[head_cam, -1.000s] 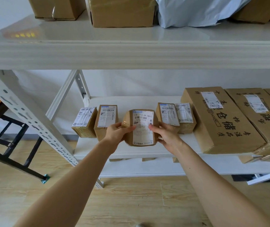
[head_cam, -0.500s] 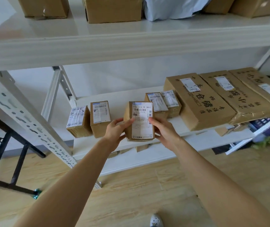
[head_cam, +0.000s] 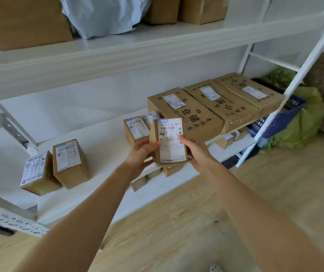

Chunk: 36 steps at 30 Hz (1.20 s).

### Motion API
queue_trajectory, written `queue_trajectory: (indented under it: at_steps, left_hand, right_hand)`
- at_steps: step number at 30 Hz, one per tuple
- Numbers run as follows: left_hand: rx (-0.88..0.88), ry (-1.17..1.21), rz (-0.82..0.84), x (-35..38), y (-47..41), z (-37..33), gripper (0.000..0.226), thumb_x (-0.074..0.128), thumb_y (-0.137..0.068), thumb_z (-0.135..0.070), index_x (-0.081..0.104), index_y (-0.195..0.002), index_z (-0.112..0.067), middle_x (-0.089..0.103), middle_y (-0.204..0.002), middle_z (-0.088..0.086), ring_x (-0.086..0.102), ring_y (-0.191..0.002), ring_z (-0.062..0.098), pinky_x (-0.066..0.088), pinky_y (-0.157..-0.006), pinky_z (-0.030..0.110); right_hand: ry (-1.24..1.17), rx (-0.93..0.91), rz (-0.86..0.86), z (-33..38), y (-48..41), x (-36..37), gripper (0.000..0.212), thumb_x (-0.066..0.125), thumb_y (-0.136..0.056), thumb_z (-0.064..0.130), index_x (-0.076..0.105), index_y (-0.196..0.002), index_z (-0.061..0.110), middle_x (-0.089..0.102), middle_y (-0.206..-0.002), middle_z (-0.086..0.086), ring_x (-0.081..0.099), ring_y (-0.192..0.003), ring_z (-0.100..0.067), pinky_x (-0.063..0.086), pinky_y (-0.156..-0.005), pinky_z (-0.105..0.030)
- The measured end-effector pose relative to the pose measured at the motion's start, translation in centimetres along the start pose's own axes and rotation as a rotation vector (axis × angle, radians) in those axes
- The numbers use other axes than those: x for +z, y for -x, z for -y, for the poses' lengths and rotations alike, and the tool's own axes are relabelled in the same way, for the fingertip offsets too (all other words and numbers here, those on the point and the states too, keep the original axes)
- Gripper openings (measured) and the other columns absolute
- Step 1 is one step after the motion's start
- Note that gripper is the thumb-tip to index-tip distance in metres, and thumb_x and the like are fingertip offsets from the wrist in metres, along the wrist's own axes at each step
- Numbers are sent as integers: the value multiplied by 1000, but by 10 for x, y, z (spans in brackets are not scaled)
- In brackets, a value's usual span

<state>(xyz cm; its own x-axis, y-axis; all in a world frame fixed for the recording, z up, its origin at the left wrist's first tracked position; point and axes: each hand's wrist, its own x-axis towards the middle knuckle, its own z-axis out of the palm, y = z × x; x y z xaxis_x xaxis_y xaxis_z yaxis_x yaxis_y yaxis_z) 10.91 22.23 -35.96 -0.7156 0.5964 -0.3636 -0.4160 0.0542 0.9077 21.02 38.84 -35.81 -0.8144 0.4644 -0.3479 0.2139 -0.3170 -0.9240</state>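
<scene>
The left hand [head_cam: 140, 154] is pinching the parcel [head_cam: 170, 142] by its left edge and the right hand [head_cam: 196, 152] is clasping its right edge, label up. The parcel is hanging over the shelf [head_cam: 106, 138] front, just before two small boxes [head_cam: 136, 128]. The pick seems to be finishing; setting it down elsewhere is likely waiting

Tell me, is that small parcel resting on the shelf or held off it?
Held off, apparently: the left hand and right hand grip the parcel by its sides, its lower end past the shelf edge.
</scene>
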Motion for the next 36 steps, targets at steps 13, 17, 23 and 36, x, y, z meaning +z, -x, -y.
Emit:
queue_trajectory:
  at_steps: [13, 17, 23, 36]
  left_hand:
    - [-79, -124, 135, 240, -95, 34, 43, 71, -90, -20, 57, -130, -16, 69, -122, 11, 67, -111, 29, 57, -81, 42]
    - [-65, -173, 137, 307, -117, 46, 49, 72, -90, -25, 54, -135, -20, 67, -124, 7, 64, -115, 28, 53, -96, 51]
    - [-151, -190, 153, 386, -147, 58, 54, 70, -92, -33, 47, -140, -23, 65, -127, 6, 63, -116, 28, 55, -89, 53]
    - [-202, -173, 273, 542, -281, 68, 72, 77, -86, -15, 39, -147, -17, 63, -131, 6, 68, -110, 25, 62, -75, 47]
  right_hand:
    - [67, -49, -177, 51, -18, -242, 18, 63, -97, 26, 60, -89, 10, 72, -104, -13, 68, -97, -27, 56, -86, -43]
    - [36, -45, -239, 58, -27, -308, 24, 65, -95, 25, 61, -104, 3, 72, -105, -14, 69, -99, -30, 52, -98, -52]
    - [-2, 10, -324, 62, -45, -387, 53, 74, -85, 40, 58, -121, 4, 74, -104, -12, 71, -99, -29, 56, -92, -51]
    - [-32, 7, -455, 98, -146, -554, 28, 72, -89, 28, 70, -99, 2, 74, -104, -15, 73, -93, -30, 57, -89, -47]
